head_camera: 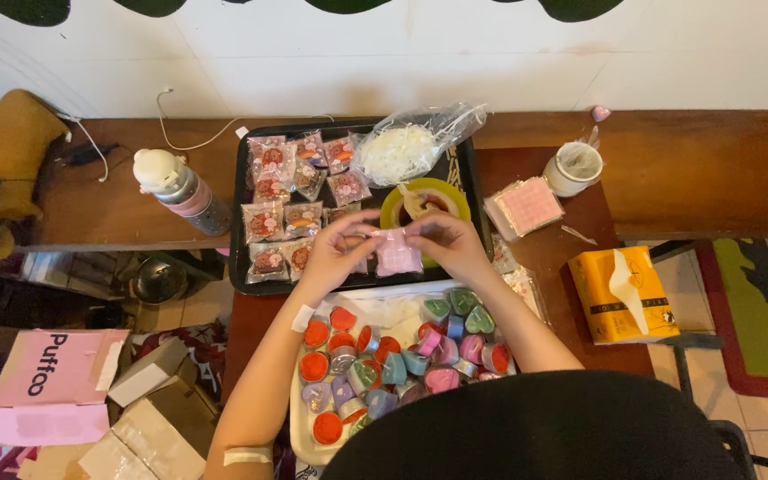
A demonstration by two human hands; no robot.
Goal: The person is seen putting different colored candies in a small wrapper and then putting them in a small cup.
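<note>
Over the near edge of the black tray (240, 222) I hold a small pink packet (396, 254) between my two hands. My left hand (338, 249) pinches its top left corner, fingers closed on the clear wrapper, and my right hand (444, 242) pinches the top right corner the same way, so each grip is shut on the packet and the packet hangs just below and between my fingertips.

On the tray, to the left of my hands, lie rows of sealed packets (276, 218) with red and pink contents. Behind my right hand sits a yellow-green bowl (451, 194), and beyond it a clear bag of white shreds (402, 149).

Nearer to me, under my forearms, a pale tray (300, 425) holds many heart-shaped tins (393, 366) in red, pink, green, blue and purple, crowded together.

On the brown table (704, 169), to the right, I see a stack of pink squares in wrap (526, 206), a white cup (573, 167) and a yellow box (622, 293). To the left lies a bottle with a white cap (180, 188).
</note>
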